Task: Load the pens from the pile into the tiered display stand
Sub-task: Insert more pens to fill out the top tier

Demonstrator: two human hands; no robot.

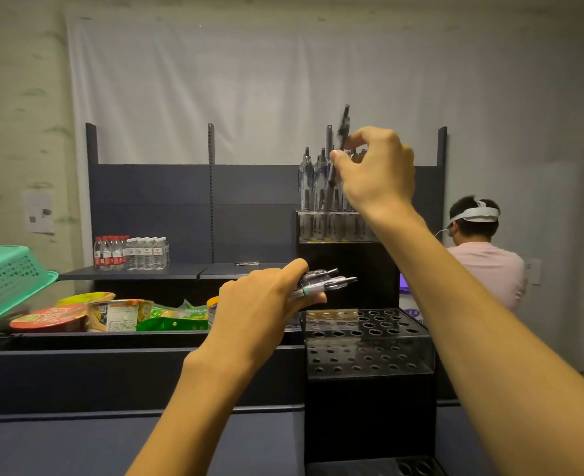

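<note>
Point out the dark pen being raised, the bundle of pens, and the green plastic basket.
Dark pen [342,130], head view: upper barrel above the right hand.
Bundle of clear pens [325,281], head view: tips past the left hand.
Green plastic basket [5,278], head view: perforated side wall.

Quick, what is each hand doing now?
Left hand: holds a bundle of pens.
Right hand: pinches one dark pen.

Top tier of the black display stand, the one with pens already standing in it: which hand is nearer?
Right. The right hand pinches a dark pen directly above the top tier of the black display stand. The left hand grips a pen bundle lower, beside the stand.
</note>
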